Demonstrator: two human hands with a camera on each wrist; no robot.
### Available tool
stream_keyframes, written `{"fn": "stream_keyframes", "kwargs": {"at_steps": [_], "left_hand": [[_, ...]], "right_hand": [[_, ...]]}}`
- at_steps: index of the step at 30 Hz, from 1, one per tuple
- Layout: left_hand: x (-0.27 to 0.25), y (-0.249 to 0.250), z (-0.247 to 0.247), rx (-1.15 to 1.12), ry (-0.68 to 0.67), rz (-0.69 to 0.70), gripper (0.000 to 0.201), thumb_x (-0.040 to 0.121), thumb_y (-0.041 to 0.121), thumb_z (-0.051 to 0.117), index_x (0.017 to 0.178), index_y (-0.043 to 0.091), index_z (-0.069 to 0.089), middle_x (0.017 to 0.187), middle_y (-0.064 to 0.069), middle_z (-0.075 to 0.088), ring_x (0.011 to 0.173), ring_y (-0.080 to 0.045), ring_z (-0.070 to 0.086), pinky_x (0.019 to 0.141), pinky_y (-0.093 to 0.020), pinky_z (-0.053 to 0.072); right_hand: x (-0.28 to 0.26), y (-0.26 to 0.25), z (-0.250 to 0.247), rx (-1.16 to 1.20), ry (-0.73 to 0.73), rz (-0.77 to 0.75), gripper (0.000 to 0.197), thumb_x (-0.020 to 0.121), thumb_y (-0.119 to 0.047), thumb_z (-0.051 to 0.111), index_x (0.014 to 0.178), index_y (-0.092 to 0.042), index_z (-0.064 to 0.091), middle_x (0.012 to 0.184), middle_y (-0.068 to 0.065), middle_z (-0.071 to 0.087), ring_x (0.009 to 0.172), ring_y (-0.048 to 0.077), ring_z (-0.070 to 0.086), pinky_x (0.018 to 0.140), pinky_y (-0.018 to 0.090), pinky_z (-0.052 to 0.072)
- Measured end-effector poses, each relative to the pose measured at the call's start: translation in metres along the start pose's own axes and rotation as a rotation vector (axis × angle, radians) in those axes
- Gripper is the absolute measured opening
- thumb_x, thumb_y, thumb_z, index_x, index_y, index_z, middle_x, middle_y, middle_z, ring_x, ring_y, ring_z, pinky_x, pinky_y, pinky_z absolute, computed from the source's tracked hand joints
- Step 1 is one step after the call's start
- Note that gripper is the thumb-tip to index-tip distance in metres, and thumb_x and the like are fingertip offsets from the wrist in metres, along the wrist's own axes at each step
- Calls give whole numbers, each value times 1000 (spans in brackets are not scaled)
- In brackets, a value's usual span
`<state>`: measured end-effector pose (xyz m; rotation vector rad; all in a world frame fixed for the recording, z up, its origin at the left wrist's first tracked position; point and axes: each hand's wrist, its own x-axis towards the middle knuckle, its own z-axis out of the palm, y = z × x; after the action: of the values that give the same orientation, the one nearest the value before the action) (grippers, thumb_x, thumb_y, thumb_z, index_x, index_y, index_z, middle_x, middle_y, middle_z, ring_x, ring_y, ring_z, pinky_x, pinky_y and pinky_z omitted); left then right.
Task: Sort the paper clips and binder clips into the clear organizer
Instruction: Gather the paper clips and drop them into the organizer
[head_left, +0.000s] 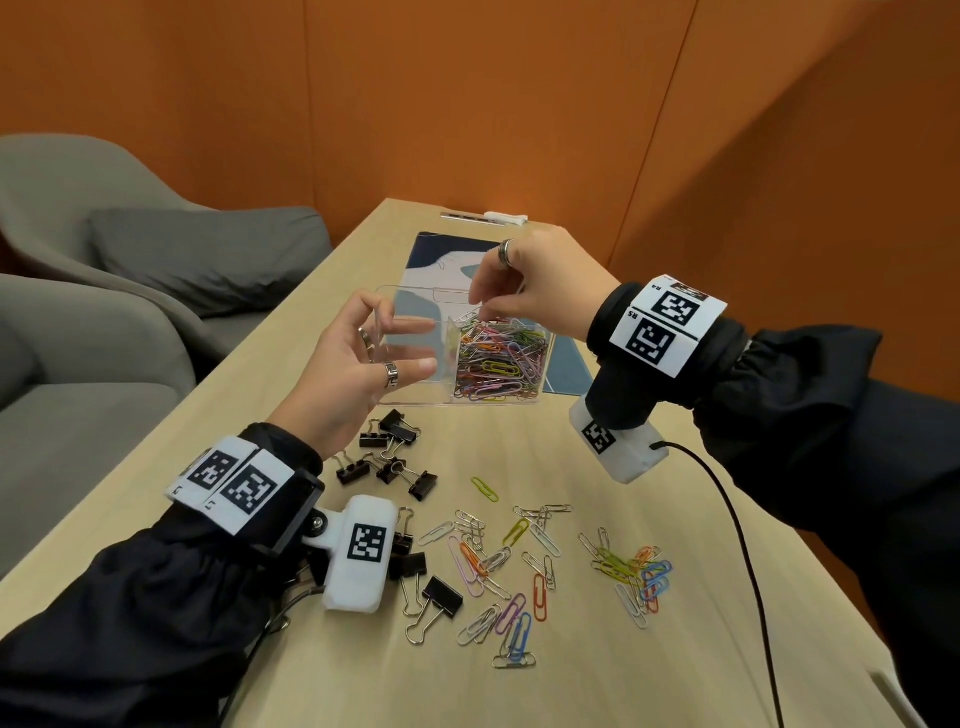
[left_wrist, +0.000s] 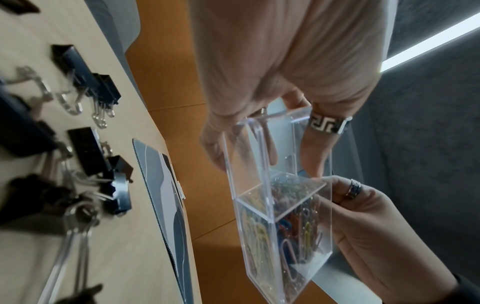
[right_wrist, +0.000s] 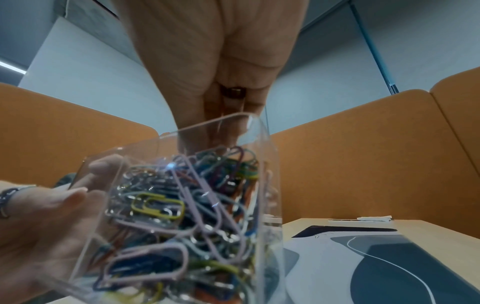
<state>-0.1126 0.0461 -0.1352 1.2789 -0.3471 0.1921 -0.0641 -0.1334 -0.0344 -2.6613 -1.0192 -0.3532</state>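
Both hands gripped the clear organizer (head_left: 415, 332) above the table (head_left: 519, 691): the left hand (head_left: 358, 374) curled round its empty left compartment, the right hand (head_left: 540, 286) pinching the rim over the right one. That right compartment was packed with tangled paper clips (head_left: 498, 358) in silver, pink, yellow and blue. Black binder clips (head_left: 389, 457) and loose clips lay on the table below.

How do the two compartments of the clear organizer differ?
The right compartment is filled with mixed coloured paper clips; the left compartment holds no clips. The right hand reaches over the right one; the left hand holds the left end. Both share clear walls.
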Motion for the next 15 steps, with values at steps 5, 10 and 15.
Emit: {"fn": "stream_keyframes", "kwargs": {"at_steps": [5,10,15], "left_hand": [[1,0,0,3,3,1,42,73,-14,61,78,20,37,113,-10,63,89,-22,68,69,-26,55],[1,-1,-1,10,11,-5,41,68,-8,65,78,20,38,114,-11,63,91,-24,68,68,-26,55],[2,-1,-3,13,16,4,41,70,-9,65,78,21,37,116,-12,62,93,-26,67,74,-30,56]], "right_hand": [[-2,-1,3,-72,-46,-18,11,86,-13,65,93,-13,74,84,2,70,73,17,60,73,31,51],[-3,-1,4,-152,-93,-88,19,92,-14,58,104,-18,73,74,-14,50,67,7,47,59,4,33],[-3,4,6,-34,-16,-75,19,92,-11,57,99,-17,74,86,1,57,74,18,53,64,14,39]]}}
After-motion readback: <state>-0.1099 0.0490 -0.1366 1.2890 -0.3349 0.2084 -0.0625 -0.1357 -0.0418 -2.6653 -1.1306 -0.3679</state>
